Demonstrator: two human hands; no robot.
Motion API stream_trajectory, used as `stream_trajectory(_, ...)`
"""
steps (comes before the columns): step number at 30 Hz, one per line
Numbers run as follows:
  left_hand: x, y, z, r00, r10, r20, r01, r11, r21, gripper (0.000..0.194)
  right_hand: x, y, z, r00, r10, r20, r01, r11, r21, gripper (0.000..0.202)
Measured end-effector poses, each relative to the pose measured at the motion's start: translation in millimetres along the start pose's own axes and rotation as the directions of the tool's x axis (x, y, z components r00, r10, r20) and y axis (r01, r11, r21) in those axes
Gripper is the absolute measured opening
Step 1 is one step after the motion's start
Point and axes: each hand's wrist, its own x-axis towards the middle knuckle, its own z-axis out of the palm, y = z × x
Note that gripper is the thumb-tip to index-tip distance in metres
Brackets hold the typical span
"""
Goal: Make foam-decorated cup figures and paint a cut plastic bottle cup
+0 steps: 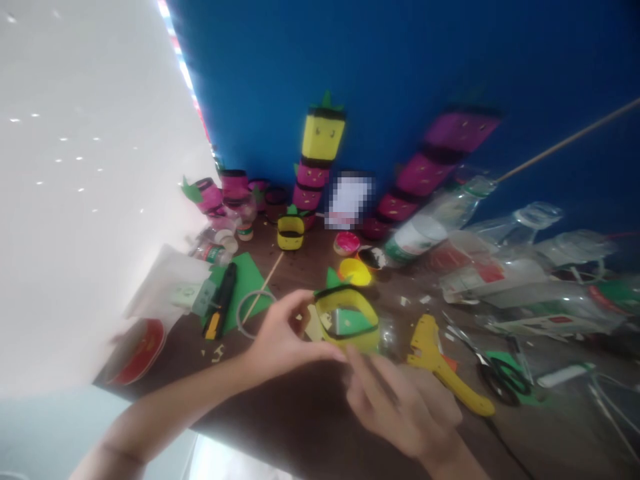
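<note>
A small yellow cup (369, 339) with a black rim band and a green leaf-shaped piece at its back is between my hands. My left hand (285, 332) grips it from the left, fingers at the rim and thumb stretched along the near side. At the near wall of the cup, my right hand (395, 393) has its fingers curled and pressed together, touching or almost touching my left thumb. Motion blurs the fingertips, so anything between them is hidden. Right of the hands lies a yellow glue gun (434, 360).
Scissors (495, 377) and clear plastic bottles (545, 303) lie to the right. A black-and-orange cutter (220, 303) rests on green sheet (250, 280) at left. Behind are another yellow cup (291, 233), paint pots (355, 271) and stacked magenta cups (425, 175) by the blue wall.
</note>
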Motion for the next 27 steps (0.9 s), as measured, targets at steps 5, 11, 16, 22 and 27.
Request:
stream_trajectory(5,-2,1,0.5,1.0,-0.016,0.005,0.016,1.0,-0.008,0.061,0,0,-1,0.999,-0.033,0.001,0.033,0.999,-0.017,0.025)
stream_trajectory(11,-2,-1,0.1,0.999,-0.019,0.026,0.019,1.0,0.002,0.059,2,1,-1,0.999,-0.051,0.011,0.051,0.999,-0.007,0.025)
stream_trajectory(16,-1,-2,0.2,1.0,0.012,-0.017,-0.012,1.0,0.015,0.064,-1,3,-3,0.998,-0.048,0.038,0.047,0.999,0.018,0.024)
stream_trajectory(22,-1,-5,-0.9,0.989,0.145,-0.027,-0.143,0.988,0.054,0.065,-10,5,-10,0.997,-0.076,0.029,0.075,0.997,0.031,0.016)
stream_trajectory(27,-2,-6,-4.4,0.934,0.357,-0.017,-0.345,0.912,0.222,0.071,-11,4,-13,0.999,-0.011,0.049,0.007,0.997,0.082,0.024)
